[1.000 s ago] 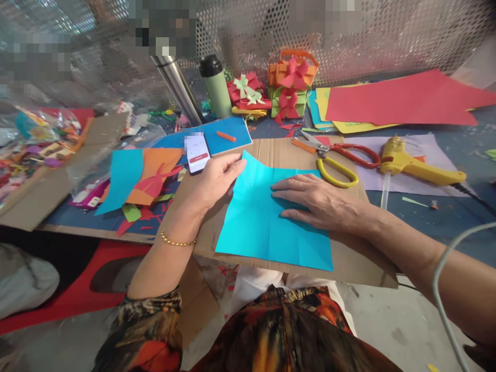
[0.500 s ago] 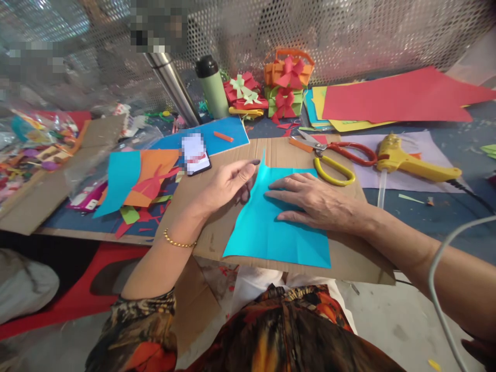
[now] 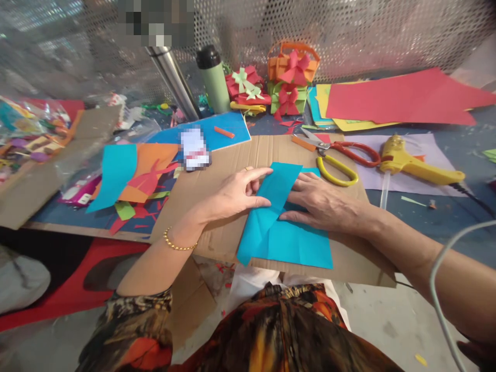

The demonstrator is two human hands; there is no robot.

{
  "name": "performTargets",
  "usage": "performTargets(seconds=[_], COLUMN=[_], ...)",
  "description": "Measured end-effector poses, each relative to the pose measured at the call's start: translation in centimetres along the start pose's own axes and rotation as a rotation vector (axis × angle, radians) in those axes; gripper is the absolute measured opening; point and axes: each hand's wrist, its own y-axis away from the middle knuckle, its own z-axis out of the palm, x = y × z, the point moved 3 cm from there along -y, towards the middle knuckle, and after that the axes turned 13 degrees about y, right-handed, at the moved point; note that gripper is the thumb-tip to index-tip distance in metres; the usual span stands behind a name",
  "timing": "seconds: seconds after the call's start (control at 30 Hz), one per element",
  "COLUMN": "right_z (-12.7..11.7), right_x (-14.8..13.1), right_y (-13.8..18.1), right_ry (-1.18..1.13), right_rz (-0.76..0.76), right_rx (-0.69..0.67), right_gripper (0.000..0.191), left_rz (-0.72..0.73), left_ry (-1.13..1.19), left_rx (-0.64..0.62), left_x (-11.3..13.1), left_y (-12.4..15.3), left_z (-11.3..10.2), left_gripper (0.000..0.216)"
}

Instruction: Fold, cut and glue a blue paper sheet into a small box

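Note:
A sheet of bright blue paper [image 3: 287, 237] lies on a brown cardboard board [image 3: 228, 232] across my lap, its left corner folded over toward the middle. My left hand [image 3: 234, 194] presses that folded flap down with its fingers stretched out. My right hand [image 3: 323, 201] lies flat on the sheet beside the flap, fingers spread, and pins it to the board. Neither hand holds anything.
Red and yellow scissors [image 3: 337, 160] and a yellow glue gun [image 3: 411, 163] lie behind the board. Further back are paper gift boxes [image 3: 289, 82], a green bottle [image 3: 213, 80], red and yellow sheets [image 3: 391, 98], a phone [image 3: 194, 150] and paper scraps [image 3: 132, 181].
My left hand has lifted the sheet's left corner, swung it over to the right and laid it flat on the sheet. My right hand stayed on the paper.

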Motion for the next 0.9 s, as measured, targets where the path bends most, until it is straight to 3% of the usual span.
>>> performTargets(seconds=[0.3, 0.77, 0.9], right_z=[-0.28, -0.31, -0.23], right_x=[-0.17, 0.26, 0.33], right_y=[-0.07, 0.52, 0.80], right_ry=[0.004, -0.054, -0.082], right_rz=[0.014, 0.082, 0.158], right_rx=[-0.001, -0.011, 0.028], right_gripper=[0.059, 0.051, 0.062], left_rz=[-0.082, -0.121, -0.115], left_ry=[-0.187, -0.231, -0.243], left_rx=[0.109, 0.112, 0.107], left_x=[0.10, 0.11, 0.32], left_y=[0.12, 0.08, 0.17], left_z=[-0.14, -0.13, -0.19], left_gripper=[0.078, 0.079, 0.080])
